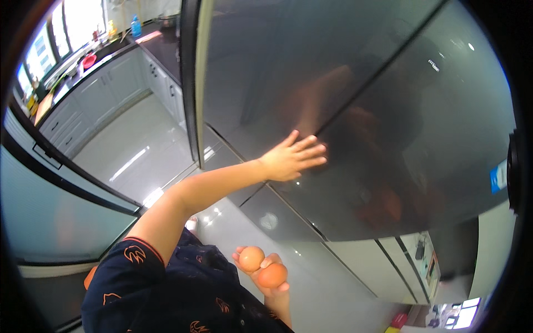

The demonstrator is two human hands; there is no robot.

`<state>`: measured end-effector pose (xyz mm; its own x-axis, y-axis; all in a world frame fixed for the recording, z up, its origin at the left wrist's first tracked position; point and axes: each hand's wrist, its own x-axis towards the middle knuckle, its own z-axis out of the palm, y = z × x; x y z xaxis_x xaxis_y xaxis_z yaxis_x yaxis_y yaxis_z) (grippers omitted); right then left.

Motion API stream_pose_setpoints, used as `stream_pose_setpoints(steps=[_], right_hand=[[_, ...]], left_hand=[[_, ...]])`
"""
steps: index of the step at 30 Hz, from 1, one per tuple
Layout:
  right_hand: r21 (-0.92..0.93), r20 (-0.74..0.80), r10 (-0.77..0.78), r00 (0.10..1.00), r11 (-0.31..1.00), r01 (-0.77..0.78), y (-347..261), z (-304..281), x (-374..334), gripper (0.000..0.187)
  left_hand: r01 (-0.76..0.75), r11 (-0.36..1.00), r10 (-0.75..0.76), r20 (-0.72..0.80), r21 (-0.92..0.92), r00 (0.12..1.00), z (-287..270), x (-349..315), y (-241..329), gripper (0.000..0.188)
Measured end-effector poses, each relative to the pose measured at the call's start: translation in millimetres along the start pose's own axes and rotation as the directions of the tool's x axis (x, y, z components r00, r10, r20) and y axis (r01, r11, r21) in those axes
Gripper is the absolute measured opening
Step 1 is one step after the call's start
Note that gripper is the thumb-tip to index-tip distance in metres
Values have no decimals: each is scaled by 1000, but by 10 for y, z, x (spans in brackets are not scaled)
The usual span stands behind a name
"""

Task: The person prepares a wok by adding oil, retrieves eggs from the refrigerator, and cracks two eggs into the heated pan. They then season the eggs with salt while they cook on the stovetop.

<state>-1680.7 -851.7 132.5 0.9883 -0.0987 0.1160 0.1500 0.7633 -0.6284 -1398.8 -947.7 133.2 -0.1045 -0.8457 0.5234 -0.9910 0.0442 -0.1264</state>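
Observation:
My left hand [292, 157] lies with spread fingers against the dark glossy refrigerator door [388, 150], near the seam between its two doors. It holds nothing. Lower down, in front of my body, my right hand [265, 272] is closed around two eggs. One egg [252, 258] is light tan; the other egg [272, 275] is browner and touches it. Part of the right palm and some fingers are hidden behind the eggs.
A dark-framed glass sliding door [61, 205] stands at the left, opening onto a kitchen with grey cabinets [102, 86] and a dark countertop [161, 53]. A red bowl [89, 60] sits near the window. White cabinets [363, 263] stand beyond the refrigerator, over a shiny tiled floor [327, 288].

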Motion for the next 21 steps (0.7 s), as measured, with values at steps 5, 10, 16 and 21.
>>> stream_pose_setpoints(steps=[5,10,16,21], right_hand=[[-4,134,118,984,993,-118,184,-71,828,70],[-52,167,234,958,972,-229,474,55,1941,70],[-111,250,374,893,927,-357,1151,423,3670,68],[-145,435,540,720,831,-536,1823,674,5033,65]], left_hand=[[-37,962,-21,-209,-271,978,-29,-399,-224,73],[386,691,-360,172,-611,917,-100,-1771,-716,67],[858,276,-793,401,-432,458,-155,-3786,-1603,69],[930,14,-962,248,-368,113,-673,-4630,-2254,59]])
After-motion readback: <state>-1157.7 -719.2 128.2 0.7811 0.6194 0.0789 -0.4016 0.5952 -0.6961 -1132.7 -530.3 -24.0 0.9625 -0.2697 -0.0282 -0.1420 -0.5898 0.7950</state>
